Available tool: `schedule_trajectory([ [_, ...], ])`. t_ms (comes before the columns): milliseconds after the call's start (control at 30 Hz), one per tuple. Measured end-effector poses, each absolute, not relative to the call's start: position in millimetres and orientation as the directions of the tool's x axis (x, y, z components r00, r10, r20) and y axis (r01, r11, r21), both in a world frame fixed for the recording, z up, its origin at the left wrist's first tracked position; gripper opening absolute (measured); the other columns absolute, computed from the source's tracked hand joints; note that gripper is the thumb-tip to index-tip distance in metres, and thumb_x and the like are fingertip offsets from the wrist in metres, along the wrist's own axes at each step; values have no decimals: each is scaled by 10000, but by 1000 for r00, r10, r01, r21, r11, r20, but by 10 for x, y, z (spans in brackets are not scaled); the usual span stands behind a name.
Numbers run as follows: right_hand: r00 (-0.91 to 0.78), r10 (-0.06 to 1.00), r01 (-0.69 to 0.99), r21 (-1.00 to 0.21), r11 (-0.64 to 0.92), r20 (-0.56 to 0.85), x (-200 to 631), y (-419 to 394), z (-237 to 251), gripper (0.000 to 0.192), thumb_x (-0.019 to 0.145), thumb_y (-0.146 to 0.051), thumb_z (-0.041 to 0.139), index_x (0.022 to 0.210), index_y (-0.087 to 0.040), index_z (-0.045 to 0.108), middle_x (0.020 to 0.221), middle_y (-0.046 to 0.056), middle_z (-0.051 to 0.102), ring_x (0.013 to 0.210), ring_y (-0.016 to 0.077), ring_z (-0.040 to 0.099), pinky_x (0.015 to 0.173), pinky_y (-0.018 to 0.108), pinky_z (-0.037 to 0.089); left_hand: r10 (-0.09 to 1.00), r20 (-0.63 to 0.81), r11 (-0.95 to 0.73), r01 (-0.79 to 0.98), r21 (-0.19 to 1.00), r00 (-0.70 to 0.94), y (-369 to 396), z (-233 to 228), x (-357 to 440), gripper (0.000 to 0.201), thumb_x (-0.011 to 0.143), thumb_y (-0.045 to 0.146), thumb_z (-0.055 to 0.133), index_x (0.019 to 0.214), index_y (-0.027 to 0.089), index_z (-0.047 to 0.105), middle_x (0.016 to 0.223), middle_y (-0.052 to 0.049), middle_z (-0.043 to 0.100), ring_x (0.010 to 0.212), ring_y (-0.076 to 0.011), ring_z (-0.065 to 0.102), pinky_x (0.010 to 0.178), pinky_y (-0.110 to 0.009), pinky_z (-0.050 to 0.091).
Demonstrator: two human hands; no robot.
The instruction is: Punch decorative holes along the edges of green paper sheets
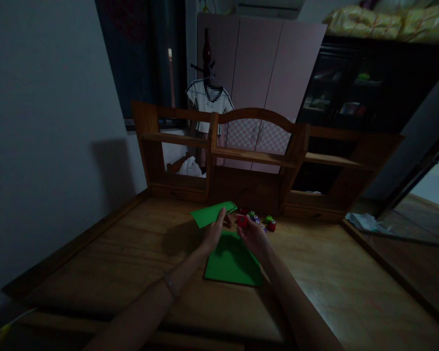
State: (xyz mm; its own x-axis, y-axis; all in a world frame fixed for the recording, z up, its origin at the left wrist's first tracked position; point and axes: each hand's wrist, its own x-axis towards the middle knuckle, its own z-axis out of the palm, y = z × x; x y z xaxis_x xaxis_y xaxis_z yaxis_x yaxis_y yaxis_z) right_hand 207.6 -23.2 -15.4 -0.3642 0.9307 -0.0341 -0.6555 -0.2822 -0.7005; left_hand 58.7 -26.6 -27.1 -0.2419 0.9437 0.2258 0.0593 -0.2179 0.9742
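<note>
My left hand [215, 230] holds a green paper strip [211, 213] lifted above the wooden desk; its far edge shows a row of small punched holes. My right hand [252, 235] grips a small red paper punch [242, 222] right beside the strip's end. Under both hands a larger green paper sheet [231, 263] lies flat on the desk. Several more small punches [265, 222], green, purple and red, sit in a cluster just beyond my right hand.
The wooden desk [131, 258] carries a wooden shelf unit [252, 156] along its back edge. A grey wall runs on the left. Crumpled papers [364, 222] lie at the desk's right end. Wardrobes and a hanging shirt [209, 100] stand behind.
</note>
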Motion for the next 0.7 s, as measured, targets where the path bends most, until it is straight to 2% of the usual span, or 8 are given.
schedule_trajectory([
  [133, -395, 919, -600, -760, -249, 11, 2064, -261, -116, 275, 809, -390, 589, 915, -145, 656, 775, 42, 619, 565, 100, 532, 507, 194, 441, 954, 184, -180, 36, 983, -237, -317, -191, 589, 469, 791, 598, 414, 677, 210, 651, 801, -26, 694, 848, -201, 616, 901, -286, 366],
  [233, -367, 929, -519, -838, -168, 41, 2064, -274, -116, 295, 752, -418, 626, 890, -159, 654, 653, -5, 538, 428, 66, 395, 376, 188, 308, 965, 158, -160, 7, 987, -207, -303, -197, 571, 472, 782, 617, 422, 734, 211, 659, 875, -32, 690, 916, -204, 600, 933, -290, 348],
  [367, -284, 957, -371, -927, -48, 65, 2057, -284, -141, 316, 704, -425, 679, 879, -168, 619, 494, -82, 342, 342, 43, 240, 327, 186, 149, 958, 245, -252, -24, 968, -151, -285, -252, 587, 496, 777, 639, 414, 679, 206, 635, 774, -37, 678, 816, -189, 617, 903, -292, 389],
  [433, -232, 968, -317, -948, 16, 94, 2048, -285, -153, 326, 688, -450, 697, 806, -165, 591, 483, -88, 329, 333, 41, 234, 323, 189, 134, 955, 265, -272, -39, 961, -129, -295, -269, 616, 502, 769, 646, 424, 654, 201, 626, 748, -42, 671, 766, -187, 620, 857, -296, 422],
  [567, -142, 976, -227, -965, 130, 165, 2049, -276, -180, 377, 658, -490, 713, 650, -176, 505, 461, -85, 341, 348, 49, 259, 336, 196, 159, 970, 232, -235, -40, 971, -67, -313, -283, 666, 508, 748, 649, 454, 664, 186, 643, 807, -59, 678, 827, -207, 623, 851, -308, 434],
  [700, -72, 975, -147, -970, 196, 208, 2081, -256, -199, 367, 667, -485, 708, 642, -178, 508, 454, -81, 349, 372, 61, 285, 358, 199, 192, 989, 146, -146, -28, 989, -4, -312, -260, 653, 471, 720, 613, 521, 653, 167, 657, 793, -59, 679, 809, -214, 628, 867, -330, 432],
])
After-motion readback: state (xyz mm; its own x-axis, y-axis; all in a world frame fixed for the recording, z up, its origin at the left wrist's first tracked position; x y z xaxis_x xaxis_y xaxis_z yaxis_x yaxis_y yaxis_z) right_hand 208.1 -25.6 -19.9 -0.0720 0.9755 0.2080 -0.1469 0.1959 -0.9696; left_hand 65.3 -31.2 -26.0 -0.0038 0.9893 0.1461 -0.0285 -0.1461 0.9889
